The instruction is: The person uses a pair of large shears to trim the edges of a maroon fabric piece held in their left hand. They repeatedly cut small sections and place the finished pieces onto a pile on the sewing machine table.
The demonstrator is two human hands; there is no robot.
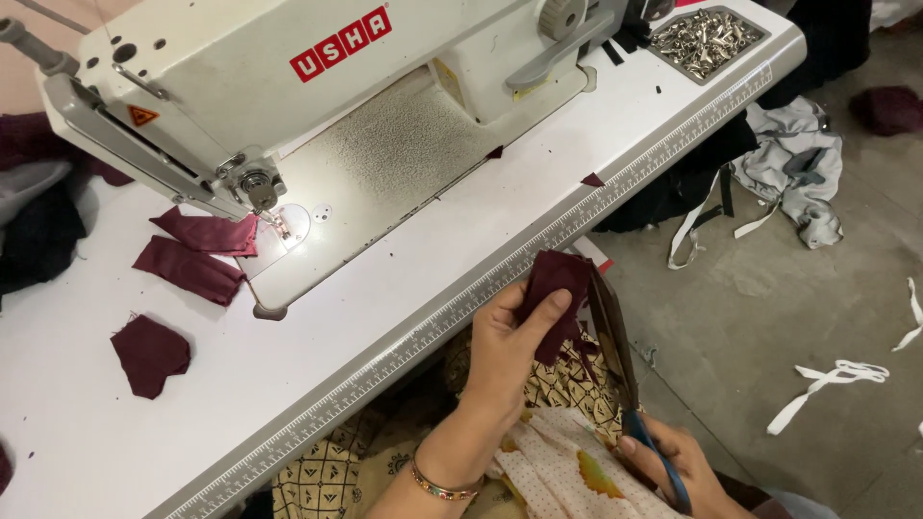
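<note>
Left hand (510, 341) pinches ragged maroon cloth scrap (556, 288); right hand (673, 466) grips blue-handled scissors (620, 360), long blades beside scrap.

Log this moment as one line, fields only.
left hand: holds maroon fabric piece | right hand: holds scissors, blades at fabric edge | sewing machine: maroon pieces by needle

Labels on the sewing machine

A red rectangular label (340, 44) with white lettering sits tilted on the white machine arm; a small orange-and-black triangular warning sticker (143, 115) sits on its left end face.
</note>
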